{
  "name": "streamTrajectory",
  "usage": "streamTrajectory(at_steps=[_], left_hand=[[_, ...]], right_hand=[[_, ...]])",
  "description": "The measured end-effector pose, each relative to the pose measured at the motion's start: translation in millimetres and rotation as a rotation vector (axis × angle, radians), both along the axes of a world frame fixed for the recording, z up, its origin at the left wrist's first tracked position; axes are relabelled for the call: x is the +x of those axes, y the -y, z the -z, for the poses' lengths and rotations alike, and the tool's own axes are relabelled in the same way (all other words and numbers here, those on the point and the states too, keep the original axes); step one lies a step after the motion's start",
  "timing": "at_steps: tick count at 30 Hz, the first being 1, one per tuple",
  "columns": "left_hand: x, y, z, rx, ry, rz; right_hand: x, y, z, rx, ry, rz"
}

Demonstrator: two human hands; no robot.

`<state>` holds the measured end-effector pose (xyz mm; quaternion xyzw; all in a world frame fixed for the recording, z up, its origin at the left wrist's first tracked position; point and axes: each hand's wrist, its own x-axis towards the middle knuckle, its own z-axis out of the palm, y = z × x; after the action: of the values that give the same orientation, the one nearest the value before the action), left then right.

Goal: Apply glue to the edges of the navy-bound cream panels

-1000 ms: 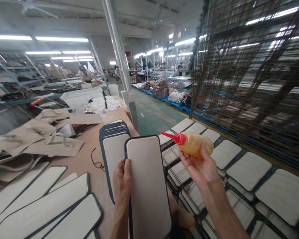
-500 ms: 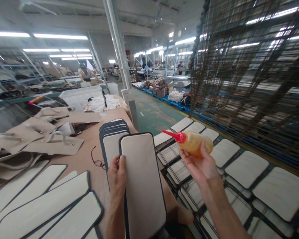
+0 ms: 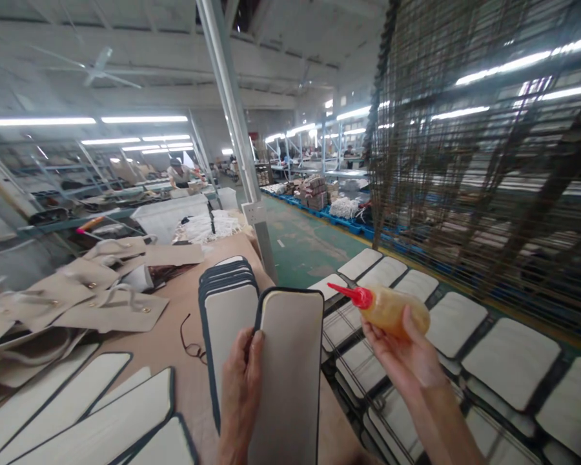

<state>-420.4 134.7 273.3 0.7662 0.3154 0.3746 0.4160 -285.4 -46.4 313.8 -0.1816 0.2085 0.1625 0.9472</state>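
My left hand [image 3: 239, 381] grips the left edge of a long pale panel [image 3: 288, 374] with a dark rim and rounded corners, held up in front of me. My right hand [image 3: 407, 355] is wrapped round a squeeze bottle [image 3: 390, 309] of amber glue with a red nozzle that points left, just to the right of the panel's top corner and not touching it. A stack of like panels [image 3: 227, 310] lies on the brown table [image 3: 169, 349] right behind my left hand.
More panels [image 3: 77, 426] lie at the lower left, beige bag pieces [image 3: 111, 310] further back. A wire rack [image 3: 465, 349] on the right carries several panels laid flat. A steel column [image 3: 237, 135], shelving and a person [image 3: 179, 173] stand beyond.
The view has tilted up. The panel has turned more edge-on and looks narrower. The glue bottle and both hands sit lower in the picture, still in the same grips.
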Motion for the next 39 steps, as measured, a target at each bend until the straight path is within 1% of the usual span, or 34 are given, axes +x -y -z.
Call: streamTrajectory(at_steps=[8, 14, 18, 22, 26, 29, 31, 35, 39], left_hand=[[14, -4, -3.3, -0.011, 0.055, 0.005], [33, -24, -3.2, -0.052, 0.152, -0.039], [39, -36, -1.3, -0.082, 0.170, -0.060], [34, -37, -0.9, -0.130, 0.158, -0.057], [23, -25, -4.1, -0.177, 0.134, -0.026], [18, -15, -7.0, -0.173, 0.131, -0.039], [16, -12, -7.1, -0.164, 0.131, -0.051], [14, -14, -3.0, -0.163, 0.132, -0.075], [10, -15, -2.6, -0.172, 0.103, -0.110]], right_hand=[[5, 3, -0.7, 0.034, -0.011, 0.032], [11, -1, -2.3, 0.034, 0.064, 0.036], [15, -6, -2.4, 0.052, 0.094, 0.036], [18, -9, -2.2, 0.051, 0.114, 0.025], [19, -11, -5.1, 0.039, 0.158, 0.026], [19, -12, -5.2, 0.035, 0.152, 0.023], [20, -13, -2.2, 0.025, 0.150, 0.007], [20, -13, 5.7, 0.025, 0.132, -0.011], [17, -12, 5.1, 0.010, 0.107, -0.010]])
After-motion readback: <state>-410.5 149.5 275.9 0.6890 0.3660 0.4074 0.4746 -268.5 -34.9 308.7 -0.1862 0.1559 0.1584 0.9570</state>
